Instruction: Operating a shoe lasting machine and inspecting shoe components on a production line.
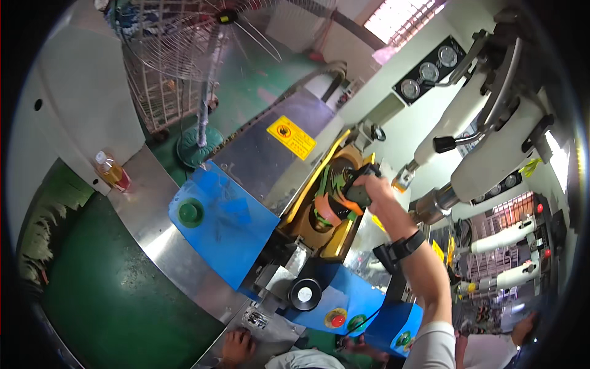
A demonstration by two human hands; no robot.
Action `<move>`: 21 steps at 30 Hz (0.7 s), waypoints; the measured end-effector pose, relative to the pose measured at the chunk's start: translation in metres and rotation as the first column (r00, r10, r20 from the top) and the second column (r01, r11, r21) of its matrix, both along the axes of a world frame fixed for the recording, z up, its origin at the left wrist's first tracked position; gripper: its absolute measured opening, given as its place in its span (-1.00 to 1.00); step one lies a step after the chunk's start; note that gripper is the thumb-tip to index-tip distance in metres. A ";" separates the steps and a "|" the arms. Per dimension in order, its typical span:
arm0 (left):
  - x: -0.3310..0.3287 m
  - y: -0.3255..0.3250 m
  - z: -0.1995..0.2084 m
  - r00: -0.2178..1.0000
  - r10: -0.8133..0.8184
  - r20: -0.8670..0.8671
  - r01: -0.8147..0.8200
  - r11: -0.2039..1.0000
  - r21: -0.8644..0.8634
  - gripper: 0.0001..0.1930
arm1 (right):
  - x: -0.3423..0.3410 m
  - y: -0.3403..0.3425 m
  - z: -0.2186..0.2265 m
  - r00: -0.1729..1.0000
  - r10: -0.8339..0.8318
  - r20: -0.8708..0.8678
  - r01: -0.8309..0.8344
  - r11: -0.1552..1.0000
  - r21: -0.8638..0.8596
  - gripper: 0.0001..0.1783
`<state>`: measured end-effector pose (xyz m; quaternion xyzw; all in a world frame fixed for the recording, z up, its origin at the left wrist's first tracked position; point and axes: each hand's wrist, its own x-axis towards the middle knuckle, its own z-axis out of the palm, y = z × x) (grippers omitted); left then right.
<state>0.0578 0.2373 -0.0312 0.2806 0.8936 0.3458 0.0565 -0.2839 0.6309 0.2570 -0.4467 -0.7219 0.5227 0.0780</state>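
A shoe [330, 195] in black, green and orange lies in the brown padded cradle of a machine, between two yellow-edged sides. My right hand [373, 187] reaches in from the lower right, with a black strapped device [399, 251] on its wrist. Its fingers are closed round a dark part at the shoe's upper end; the hand hides some of that part. At the lower edge, my left hand [238, 347] rests by the metal ledge with its fingers laid down and nothing seen in them.
Blue panels carry a green button [190, 212] and a red button [335, 318]; a black round knob [305, 294] sits between. White machine arms [491, 147] hang at the right. A bottle [113, 171] stands left, near a fan [203, 111]. A person [495, 349] is at lower right.
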 end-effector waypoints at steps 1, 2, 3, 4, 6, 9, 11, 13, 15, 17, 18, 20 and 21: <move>0.002 -0.007 0.000 1.000 0.017 0.011 -0.017 1.000 -0.025 -0.54 | -0.002 -0.043 0.030 1.000 0.001 0.006 -0.001 1.000 0.002 -0.69; 0.000 0.000 0.001 1.000 -0.009 0.027 0.009 1.000 -0.008 -0.54 | 0.002 -0.018 0.020 0.998 0.040 -0.040 -0.042 0.998 -0.045 -0.63; -0.004 0.006 0.002 0.998 -0.034 0.048 0.035 0.999 -0.030 -0.58 | 0.008 -0.003 0.003 1.000 0.015 -0.025 -0.016 0.999 -0.029 -0.63; -0.001 0.003 0.005 0.996 -0.046 0.074 0.051 0.996 -0.078 -0.62 | 0.010 -0.002 -0.022 0.999 0.021 0.034 -0.029 0.972 0.235 -0.62; 0.002 0.005 0.005 0.995 -0.045 0.085 0.051 0.996 -0.068 -0.63 | 0.008 -0.024 -0.045 0.996 0.092 0.006 -0.082 0.854 0.514 -0.58; -0.004 -0.006 -0.005 0.995 -0.060 0.085 0.065 0.997 -0.050 -0.64 | 0.006 -0.030 -0.070 0.991 0.132 0.011 -0.119 0.850 0.513 -0.56; 0.001 0.004 0.000 0.999 -0.002 0.052 0.006 0.997 -0.077 -0.63 | 0.008 -0.046 -0.035 0.996 0.056 -0.065 -0.039 0.970 0.240 -0.56; 0.001 0.004 0.005 0.999 -0.035 0.036 0.037 0.996 -0.082 -0.63 | 0.009 -0.028 -0.042 0.994 0.093 -0.064 -0.069 0.948 0.311 -0.54; -0.005 -0.001 0.003 0.998 -0.017 -0.057 0.011 0.996 -0.093 -0.61 | 0.000 -0.038 -0.033 0.996 0.086 -0.039 -0.048 0.819 0.572 -0.69; 0.000 -0.001 0.002 0.999 -0.035 -0.015 0.033 0.993 -0.117 -0.59 | 0.009 -0.051 -0.033 0.998 0.060 -0.028 -0.032 0.799 0.600 -0.54; 0.002 0.006 0.001 0.999 -0.041 -0.003 0.040 0.996 -0.084 -0.58 | 0.014 -0.043 -0.034 0.999 0.042 0.007 -0.039 0.812 0.582 -0.48; 0.003 0.023 0.001 0.999 -0.037 -0.010 0.037 0.999 -0.032 -0.57 | 0.028 -0.026 -0.031 0.998 0.061 -0.005 -0.049 0.853 0.519 -0.38; 0.003 0.031 0.001 0.998 -0.048 -0.042 0.047 0.999 -0.026 -0.57 | 0.040 -0.020 -0.030 0.994 0.096 -0.051 -0.060 0.876 0.478 -0.34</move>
